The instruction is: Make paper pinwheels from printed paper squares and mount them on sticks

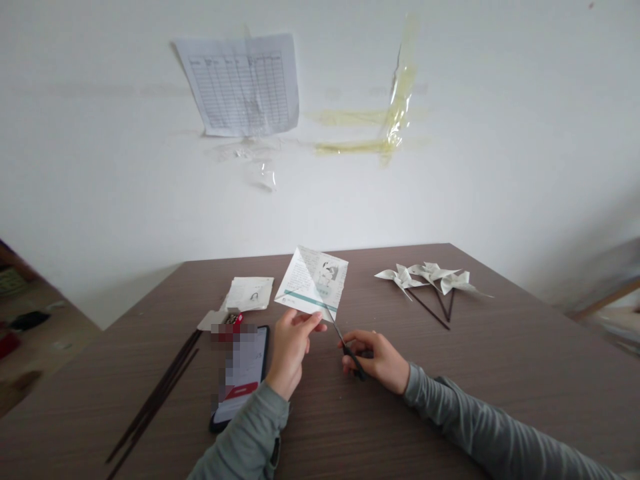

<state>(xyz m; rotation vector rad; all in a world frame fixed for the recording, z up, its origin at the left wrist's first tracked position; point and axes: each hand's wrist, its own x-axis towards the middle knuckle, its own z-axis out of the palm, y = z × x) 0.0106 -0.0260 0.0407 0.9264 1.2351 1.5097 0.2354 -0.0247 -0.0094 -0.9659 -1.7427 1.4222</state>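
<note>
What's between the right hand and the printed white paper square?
The head view shows black-handled metal scissors, reaching from the right hand to the paper.

A printed sheet [245, 87] hangs on a white wall [345, 207], left of yellowed tape strips [353, 147]; below, a phone [249, 367] lies face up on the worktop [500, 360].

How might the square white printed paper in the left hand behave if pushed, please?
The paper is probably light, looking thin. It seems stiff enough not to droop from the left hand, but might bend along its diagonal crease.
</note>
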